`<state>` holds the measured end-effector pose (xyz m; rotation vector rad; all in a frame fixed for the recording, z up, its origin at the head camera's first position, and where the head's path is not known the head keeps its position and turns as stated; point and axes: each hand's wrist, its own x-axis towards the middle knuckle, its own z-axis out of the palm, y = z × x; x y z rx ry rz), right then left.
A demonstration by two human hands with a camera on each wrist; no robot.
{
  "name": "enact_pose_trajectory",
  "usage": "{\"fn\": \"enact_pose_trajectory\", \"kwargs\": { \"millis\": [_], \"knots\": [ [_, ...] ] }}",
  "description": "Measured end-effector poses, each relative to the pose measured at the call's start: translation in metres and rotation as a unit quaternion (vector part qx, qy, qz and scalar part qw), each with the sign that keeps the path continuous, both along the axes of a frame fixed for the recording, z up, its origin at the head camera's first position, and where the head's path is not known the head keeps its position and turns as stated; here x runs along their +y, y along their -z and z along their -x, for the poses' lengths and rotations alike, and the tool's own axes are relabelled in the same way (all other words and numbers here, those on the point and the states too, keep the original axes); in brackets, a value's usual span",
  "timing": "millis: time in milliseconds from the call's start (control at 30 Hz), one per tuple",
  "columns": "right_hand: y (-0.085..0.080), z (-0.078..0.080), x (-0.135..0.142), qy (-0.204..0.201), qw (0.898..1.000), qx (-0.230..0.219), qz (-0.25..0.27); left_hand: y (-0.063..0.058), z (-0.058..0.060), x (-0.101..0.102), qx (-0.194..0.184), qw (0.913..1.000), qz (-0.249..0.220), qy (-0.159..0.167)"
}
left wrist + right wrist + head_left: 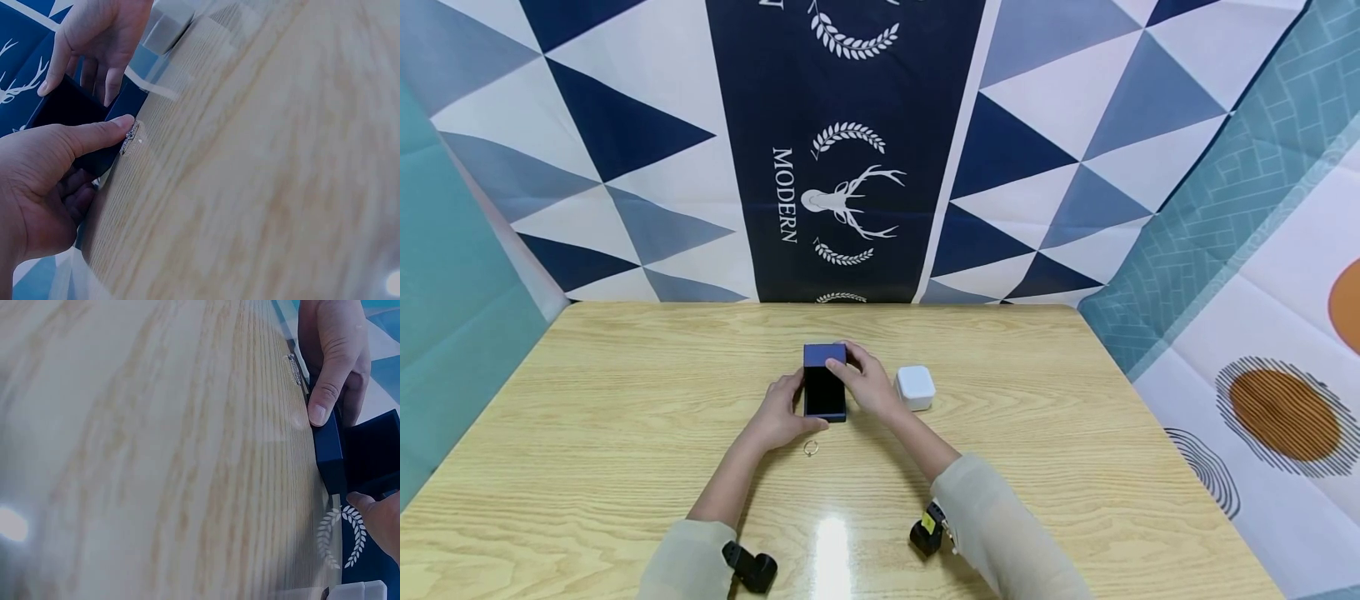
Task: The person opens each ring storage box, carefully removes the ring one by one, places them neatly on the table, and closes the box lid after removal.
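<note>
A small dark blue jewelry box (825,393) stands on the table with its lid (820,355) raised, showing a black inside. My left hand (781,413) grips the box's base from the left, thumb along the front edge, as the left wrist view also shows. On the other side, my right hand (867,385) holds the lid, its thumb over the front face and fingers behind. A thin ring (810,448) with small sparkling stones (130,136) lies on the wood just in front of the box, near the left thumb.
Right of the box sits a white rounded cube (916,387), close to my right hand. The wooden table (625,375) ends at a patterned cloth (842,208) behind. Dark wrist cameras (751,568) hang at both sleeves.
</note>
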<state>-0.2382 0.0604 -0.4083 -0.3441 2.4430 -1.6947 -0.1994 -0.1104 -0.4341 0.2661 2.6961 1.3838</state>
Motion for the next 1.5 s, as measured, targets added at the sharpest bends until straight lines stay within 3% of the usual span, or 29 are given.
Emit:
{"fn": "enact_pose_trajectory", "kwargs": {
  "millis": [733,967,1133,1233,1500],
  "knots": [
    [0.008,-0.001,-0.001,-0.005,0.999,-0.003,0.039,0.003,0.000,-0.001,-0.011,0.9999,-0.002,-0.004],
    [-0.020,-0.019,-0.002,-0.012,0.999,0.007,0.043,0.001,0.000,-0.001,-0.012,0.9999,-0.004,-0.003],
    [-0.020,-0.021,-0.001,-0.012,0.999,0.004,0.043,0.001,0.000,-0.001,-0.012,0.9999,-0.004,-0.002],
    [-0.017,-0.019,-0.001,-0.013,0.999,0.011,0.046,0.002,0.001,-0.001,-0.011,0.9999,-0.002,-0.003],
    [0.012,-0.002,0.000,-0.006,0.998,0.014,0.060,0.003,0.003,-0.002,-0.005,1.0000,0.007,0.000]
  ]
}}
